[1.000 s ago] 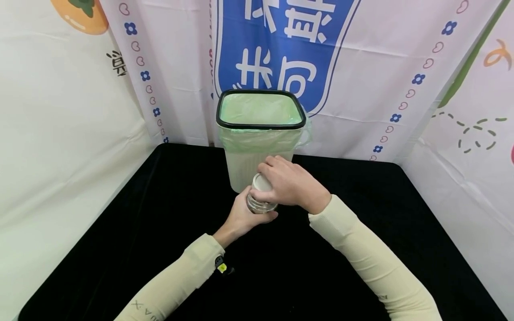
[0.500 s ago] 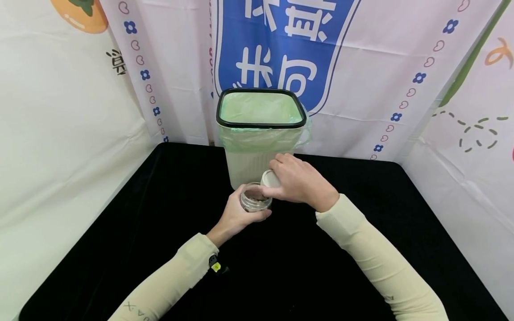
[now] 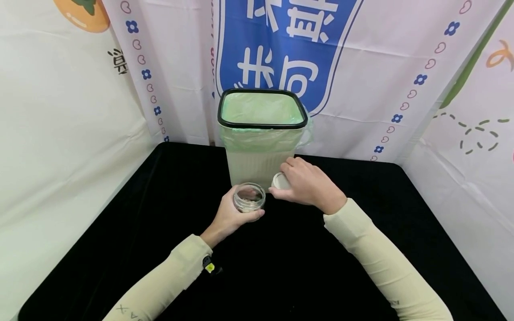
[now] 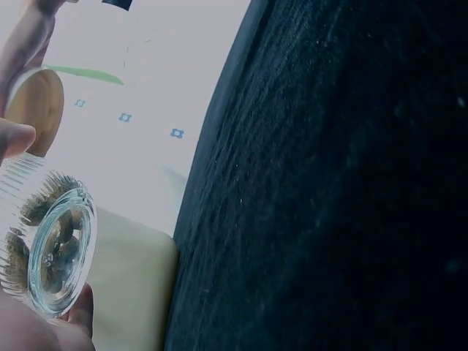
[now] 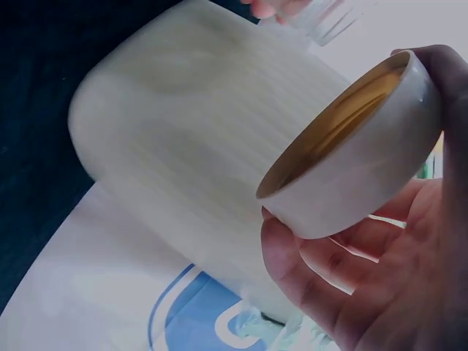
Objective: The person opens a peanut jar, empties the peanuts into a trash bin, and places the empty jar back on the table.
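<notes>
My left hand (image 3: 230, 214) grips a clear glass jar (image 3: 249, 203) around its side, with the jar's mouth uncovered. Several brown, nut-like lumps (image 4: 62, 252) show through the ribbed glass in the left wrist view. To the right of the jar, my right hand (image 3: 305, 185) holds a round white lid (image 3: 280, 181) between thumb and fingers, apart from the jar. The right wrist view shows the lid (image 5: 358, 153) tilted, its tan inside facing away from the palm.
Just behind the hands stands a white bin (image 3: 257, 167) with a black rim (image 3: 263, 126) and a green plastic liner (image 3: 261, 107). Black cloth (image 3: 281, 276) covers the table. Printed white curtains (image 3: 180, 67) enclose the back and sides.
The lid has come off the jar and moved right in my right hand. My left hand has shifted slightly left with the jar, whose mouth now shows.
</notes>
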The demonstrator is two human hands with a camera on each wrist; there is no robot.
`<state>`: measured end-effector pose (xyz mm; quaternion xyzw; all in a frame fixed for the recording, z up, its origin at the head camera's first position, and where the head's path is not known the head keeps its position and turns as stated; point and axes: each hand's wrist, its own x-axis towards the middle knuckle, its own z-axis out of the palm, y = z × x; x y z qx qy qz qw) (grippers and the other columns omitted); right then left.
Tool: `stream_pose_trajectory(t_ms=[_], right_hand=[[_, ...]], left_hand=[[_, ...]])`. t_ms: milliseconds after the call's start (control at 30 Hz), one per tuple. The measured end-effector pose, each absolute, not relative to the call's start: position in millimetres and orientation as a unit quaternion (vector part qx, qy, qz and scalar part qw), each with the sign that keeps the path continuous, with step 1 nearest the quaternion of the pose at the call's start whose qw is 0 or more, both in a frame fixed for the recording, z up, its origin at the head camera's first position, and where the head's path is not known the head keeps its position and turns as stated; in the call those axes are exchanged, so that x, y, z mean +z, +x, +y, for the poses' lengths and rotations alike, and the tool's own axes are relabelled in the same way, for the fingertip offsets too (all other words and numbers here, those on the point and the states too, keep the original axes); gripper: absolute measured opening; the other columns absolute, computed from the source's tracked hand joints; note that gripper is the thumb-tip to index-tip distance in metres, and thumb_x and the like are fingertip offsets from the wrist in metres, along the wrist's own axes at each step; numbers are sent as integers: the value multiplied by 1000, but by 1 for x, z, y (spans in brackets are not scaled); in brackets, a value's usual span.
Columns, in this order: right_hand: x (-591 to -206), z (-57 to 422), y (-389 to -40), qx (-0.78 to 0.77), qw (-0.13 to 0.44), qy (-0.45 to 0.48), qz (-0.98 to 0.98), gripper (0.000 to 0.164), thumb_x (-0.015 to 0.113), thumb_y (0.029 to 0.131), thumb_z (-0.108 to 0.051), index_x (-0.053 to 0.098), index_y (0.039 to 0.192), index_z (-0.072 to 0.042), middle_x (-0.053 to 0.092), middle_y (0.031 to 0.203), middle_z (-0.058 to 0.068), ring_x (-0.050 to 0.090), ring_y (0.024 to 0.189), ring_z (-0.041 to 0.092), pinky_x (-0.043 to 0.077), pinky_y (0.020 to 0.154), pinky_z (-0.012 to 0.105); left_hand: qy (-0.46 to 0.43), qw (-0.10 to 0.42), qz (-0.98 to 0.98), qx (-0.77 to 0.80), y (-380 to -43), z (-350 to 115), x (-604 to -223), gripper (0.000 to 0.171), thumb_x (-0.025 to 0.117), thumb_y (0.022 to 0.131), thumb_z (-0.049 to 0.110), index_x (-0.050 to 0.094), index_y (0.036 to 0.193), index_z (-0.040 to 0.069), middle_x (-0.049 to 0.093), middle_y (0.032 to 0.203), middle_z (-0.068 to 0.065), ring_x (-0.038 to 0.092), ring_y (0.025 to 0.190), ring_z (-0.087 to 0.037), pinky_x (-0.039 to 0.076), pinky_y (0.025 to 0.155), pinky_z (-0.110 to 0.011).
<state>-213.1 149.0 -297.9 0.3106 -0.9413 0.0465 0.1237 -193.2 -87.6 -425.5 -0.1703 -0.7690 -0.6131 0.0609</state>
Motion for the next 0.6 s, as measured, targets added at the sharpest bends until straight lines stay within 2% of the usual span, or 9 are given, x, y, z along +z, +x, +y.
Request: stream_pose_trajectory(t_ms=[300, 600], right_hand=[[-312, 162, -219, 60, 98, 292, -950, 52, 70, 91, -58, 71, 102, -7, 67, 97, 9, 61, 86, 25, 55, 74, 42], [-333, 172, -224, 56, 89, 275, -956, 50, 70, 90, -59, 69, 92, -9, 65, 92, 7, 58, 80, 23, 53, 68, 40]], left_hand=[[-158, 71, -773, -610, -195, -92, -425, 64, 92, 79, 19, 61, 134, 8, 71, 128, -13, 68, 118, -28, 54, 101, -26], [-160, 77, -772, -611, -196, -97, -424, 65, 92, 79, 17, 61, 135, 8, 70, 129, -13, 69, 118, -29, 55, 100, -25]])
